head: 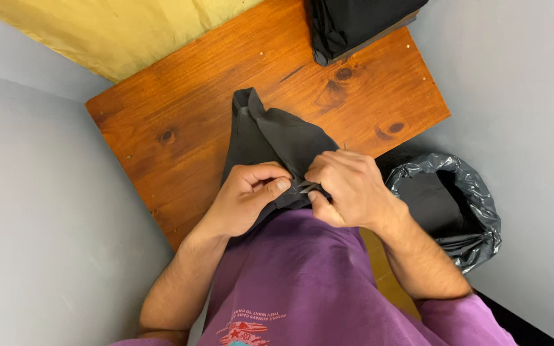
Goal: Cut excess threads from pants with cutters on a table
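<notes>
A dark grey cloth lies on the wooden table, running from the table's middle to its near edge. My left hand pinches the cloth's near edge between thumb and fingers. Right beside it, my right hand grips the same edge, the two hands almost touching. The cloth's near end is bunched and partly hidden under both hands. My purple shirt fills the bottom of the view.
A folded stack of black cloth sits at the table's far right corner. A bin lined with a black plastic bag stands on the floor to the right. Yellow fabric lies beyond the table's far left. Grey walls close in on both sides.
</notes>
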